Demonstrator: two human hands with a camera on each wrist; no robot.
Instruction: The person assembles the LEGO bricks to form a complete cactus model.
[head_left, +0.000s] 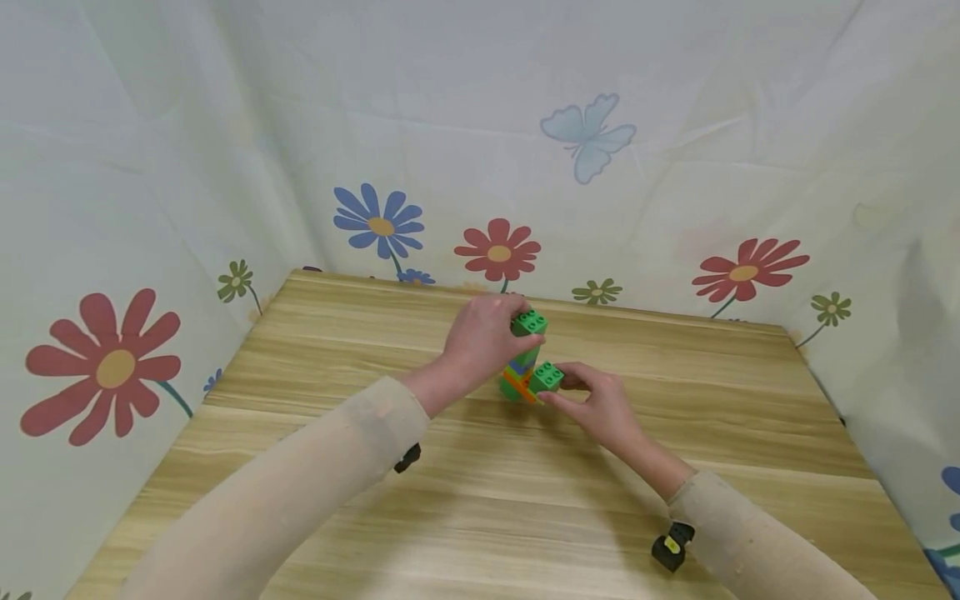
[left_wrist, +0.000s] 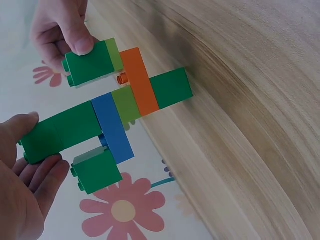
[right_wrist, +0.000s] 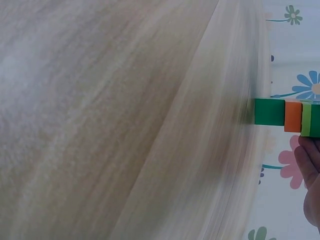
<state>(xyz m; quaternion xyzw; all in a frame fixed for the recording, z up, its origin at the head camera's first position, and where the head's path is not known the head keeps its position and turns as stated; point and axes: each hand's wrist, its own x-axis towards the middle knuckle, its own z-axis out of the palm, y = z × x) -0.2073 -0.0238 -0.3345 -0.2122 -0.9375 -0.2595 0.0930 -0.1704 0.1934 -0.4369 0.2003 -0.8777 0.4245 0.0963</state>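
A tower of toy building blocks stands upright on the table, with a green block [left_wrist: 172, 87] at its base. Above that come an orange block [left_wrist: 140, 82], a lime block [left_wrist: 126, 104], a blue block [left_wrist: 113, 129] and a tall green top [left_wrist: 62, 132]. My left hand [head_left: 483, 337] grips this top between thumb and fingers. Another green block [left_wrist: 97, 170] sits on the blue block's overhanging end. My right hand [head_left: 603, 407] pinches a green block [head_left: 547, 377] with a thin lime layer [left_wrist: 114, 55] under it, right at the orange block's overhanging end, where an orange stud shows.
The wood-grain table [head_left: 480, 517] extends around the tower. A white curtain [head_left: 420, 108] with printed flowers and a butterfly hangs close behind the table's far edge and along both sides. Black wrist devices [head_left: 670, 550] show beside the sleeves.
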